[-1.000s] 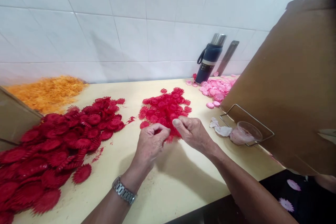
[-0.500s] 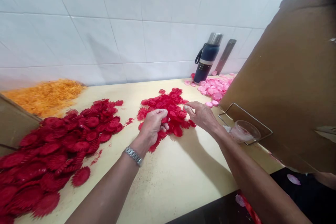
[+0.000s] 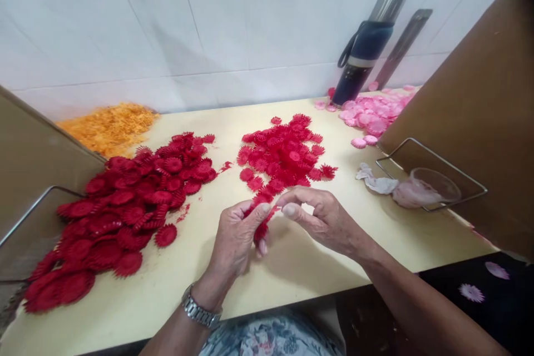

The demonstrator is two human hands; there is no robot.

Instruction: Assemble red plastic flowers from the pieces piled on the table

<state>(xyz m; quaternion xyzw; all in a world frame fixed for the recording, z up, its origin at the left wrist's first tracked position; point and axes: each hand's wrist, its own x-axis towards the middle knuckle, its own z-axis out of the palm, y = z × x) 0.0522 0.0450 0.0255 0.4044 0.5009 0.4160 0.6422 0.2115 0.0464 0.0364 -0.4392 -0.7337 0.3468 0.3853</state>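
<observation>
My left hand (image 3: 233, 239), with a metal watch on its wrist, is closed around a red fringed disc (image 3: 261, 230), a petal-like piece partly hidden by the thumb and fingers. My right hand (image 3: 323, 219) meets it from the right, thumb and forefinger pinched at the red edge. Just beyond both hands lies a loose pile of bright red fringed discs (image 3: 283, 150). To the left spreads a larger pile of darker red fringed discs (image 3: 125, 206), some of them wider.
Orange shreds (image 3: 110, 125) are heaped at the back left, pink discs (image 3: 377, 113) at the back right by a navy flask (image 3: 364, 61). Brown boards (image 3: 471, 105) flank the table (image 3: 200, 283). A wire handle (image 3: 448, 164) encloses a clear cup (image 3: 442, 186) on the right.
Both hands have drawn back from the red pile toward my body. My right hand has come in to the red disc at my left hand. The view has tilted downward.
</observation>
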